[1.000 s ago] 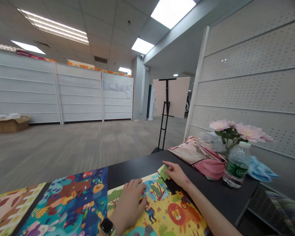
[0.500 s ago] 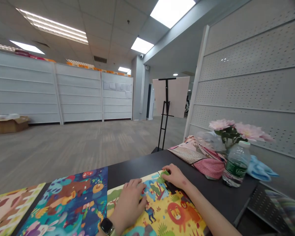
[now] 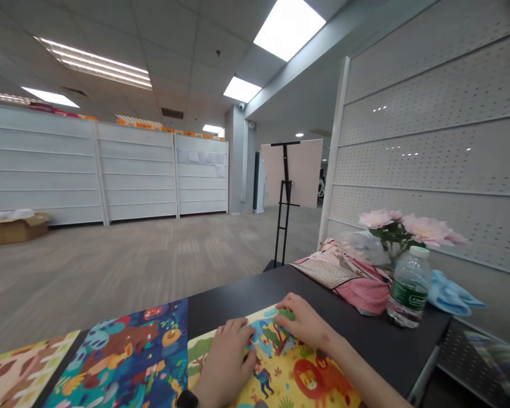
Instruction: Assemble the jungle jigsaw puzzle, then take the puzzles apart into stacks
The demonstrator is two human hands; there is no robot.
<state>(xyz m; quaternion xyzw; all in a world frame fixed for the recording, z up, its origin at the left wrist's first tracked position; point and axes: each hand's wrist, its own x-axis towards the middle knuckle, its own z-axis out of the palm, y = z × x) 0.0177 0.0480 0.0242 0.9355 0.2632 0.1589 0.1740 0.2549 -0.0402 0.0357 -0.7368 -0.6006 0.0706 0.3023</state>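
Note:
A yellow jungle jigsaw puzzle [image 3: 289, 374] with a red lion lies on the black table. My right hand [image 3: 304, 323] rests on its top edge, fingers curled over a green puzzle piece [image 3: 286, 313], which is mostly hidden. My left hand [image 3: 225, 362] lies palm down on the puzzle's left part, fingers spread and holding nothing. A black watch [image 3: 187, 400] shows at my left wrist. To the left lie a blue animal puzzle [image 3: 123, 354] and a pale patterned puzzle [image 3: 21, 368].
The black table [image 3: 357, 334] also holds a water bottle [image 3: 409, 289], pink flowers [image 3: 408, 226], pink patterned fabric [image 3: 361, 289] and a blue cloth [image 3: 448, 294]. A perforated white panel [image 3: 429, 136] stands behind them. Beyond the table's far edge is carpet.
The green piece has gone from tilted at the puzzle's edge to lying flat under my right fingers. My right hand has moved down onto it. The view has tilted slightly upward.

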